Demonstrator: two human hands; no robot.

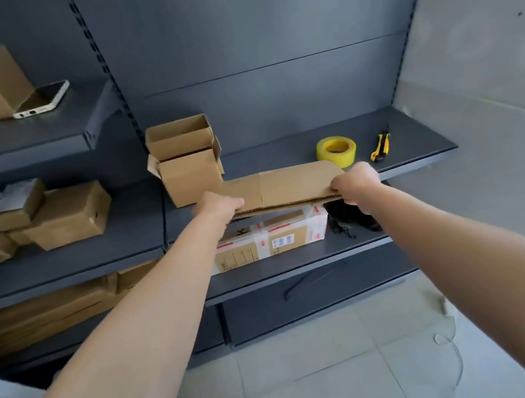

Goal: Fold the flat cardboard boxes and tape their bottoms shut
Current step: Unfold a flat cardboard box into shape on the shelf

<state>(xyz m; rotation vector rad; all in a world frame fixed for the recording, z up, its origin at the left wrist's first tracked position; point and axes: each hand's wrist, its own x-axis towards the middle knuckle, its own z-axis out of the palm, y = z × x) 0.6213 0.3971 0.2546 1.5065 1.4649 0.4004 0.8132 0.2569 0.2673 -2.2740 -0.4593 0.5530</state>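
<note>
A flat brown cardboard box (286,186) is held level over the front edge of the middle shelf (420,151). My left hand (219,207) grips its left end and my right hand (355,183) grips its right end. Two folded open boxes (187,161) stand stacked on the shelf behind the flat one, to the left. A yellow tape roll (336,150) lies on the shelf behind my right hand. To the right of the roll lies a yellow and black utility knife (380,146).
A taped, labelled parcel (271,239) and a black bundle (350,215) sit on the lower shelf (301,272). Small brown boxes (66,216) fill the left shelves, with a phone (41,99) on the top left one. Flat cardboard (41,315) is stacked low left.
</note>
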